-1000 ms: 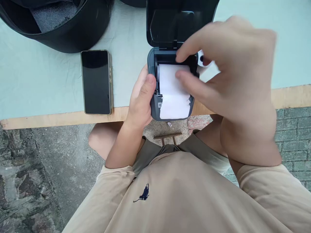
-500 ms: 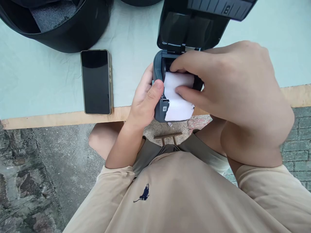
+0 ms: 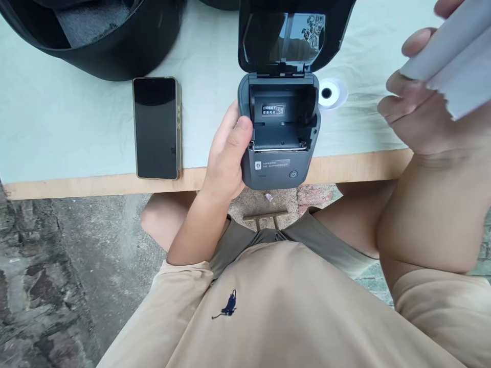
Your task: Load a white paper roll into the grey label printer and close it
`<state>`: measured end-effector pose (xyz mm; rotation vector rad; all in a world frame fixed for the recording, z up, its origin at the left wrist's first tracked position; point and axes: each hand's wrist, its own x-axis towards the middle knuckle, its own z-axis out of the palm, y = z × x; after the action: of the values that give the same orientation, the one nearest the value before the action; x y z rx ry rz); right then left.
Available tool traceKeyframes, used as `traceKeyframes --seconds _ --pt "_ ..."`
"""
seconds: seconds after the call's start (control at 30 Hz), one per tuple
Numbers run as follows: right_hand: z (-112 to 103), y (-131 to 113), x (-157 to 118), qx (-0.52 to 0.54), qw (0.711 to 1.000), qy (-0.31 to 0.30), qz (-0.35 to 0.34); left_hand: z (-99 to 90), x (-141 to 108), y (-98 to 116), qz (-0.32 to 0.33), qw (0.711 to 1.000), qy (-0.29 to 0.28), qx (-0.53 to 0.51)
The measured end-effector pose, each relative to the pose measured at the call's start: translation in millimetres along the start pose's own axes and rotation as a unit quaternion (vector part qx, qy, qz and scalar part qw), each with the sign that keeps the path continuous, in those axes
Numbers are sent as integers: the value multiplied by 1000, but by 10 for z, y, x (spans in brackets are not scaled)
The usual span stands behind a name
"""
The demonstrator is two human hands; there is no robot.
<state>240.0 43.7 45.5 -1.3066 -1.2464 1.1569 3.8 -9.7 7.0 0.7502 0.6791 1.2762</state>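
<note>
My left hand (image 3: 228, 153) grips the left side of a dark grey label printer (image 3: 274, 171), thumb on its upper edge. The printer's lid (image 3: 282, 43) is swung up and back, and its paper bay (image 3: 280, 115) shows bare inside. Off to the right, my right hand (image 3: 416, 107) is raised with its palm turned up. It holds a white paper roll (image 3: 448, 43) with a loose, torn end hanging down; the frame's edge cuts off part of the roll. Just right of the printer a white roll with a dark core (image 3: 333, 94) sits on the table.
A smartphone (image 3: 157, 128) lies face up left of the printer, near the table's wooden front edge (image 3: 356, 166). Behind it stands an open black zippered case (image 3: 111, 59) with grey cloth inside. A small scrap (image 3: 269, 197) appears below the table edge.
My right hand has lifted the paper roll out of the printer and moved it far right. The small roll beside the printer has come into sight. My left hand keeps its grip.
</note>
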Motion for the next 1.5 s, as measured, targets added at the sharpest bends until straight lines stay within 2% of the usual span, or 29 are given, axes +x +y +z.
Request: traceKeyframes --seconds 0.1,0.17,0.27,0.33,0.4,0.57,0.7,0.8,0.83,0.9,0.97,1.03,1.2,1.3,1.37,1.5 --pt "19 121 19 92 995 25 -7 -3 9 -9 -3 1000 2 5" --pt "56 145 -20 67 995 30 -62 3 12 -26 5 1000 2 7" --pt "71 113 -110 -67 988 -3 -136 24 10 -50 13 1000 3 0" --pt "59 78 -155 -205 962 -9 -183 34 6 -52 6 1000 14 -1" --pt "49 64 -168 -300 934 -3 -195 31 4 -41 -2 1000 20 4" --pt "47 148 -92 -392 901 0 -186 -13 13 -3 0 1000 -21 6" --pt "54 124 -129 -430 879 -7 -207 -11 9 -7 5 999 -28 -17" --pt "100 9 -261 -402 879 64 -250 0 3 -13 17 999 -21 -32" --pt "129 -28 -307 -390 881 70 -260 -1 4 -12 13 999 -16 -35" --pt "206 -79 -384 -379 886 28 -264 -13 10 -6 -1 999 -10 -34" --pt "300 -90 -423 -393 888 -49 -235 -29 20 2 -4 1000 -1 -20" --pt "393 -64 -424 -417 882 -88 -201 -37 29 9 2 1000 17 -1" --pt "528 75 -338 -423 882 -106 -180 -23 30 22 -7 999 39 8" --pt "544 148 -301 -414 887 -89 -187 -24 25 23 -5 1000 24 2" --pt "549 162 -314 -383 902 -80 -180 -31 22 22 -3 1000 16 -4" --pt "566 40 -417 -240 963 -24 -118 -47 15 12 1 1000 18 -4"
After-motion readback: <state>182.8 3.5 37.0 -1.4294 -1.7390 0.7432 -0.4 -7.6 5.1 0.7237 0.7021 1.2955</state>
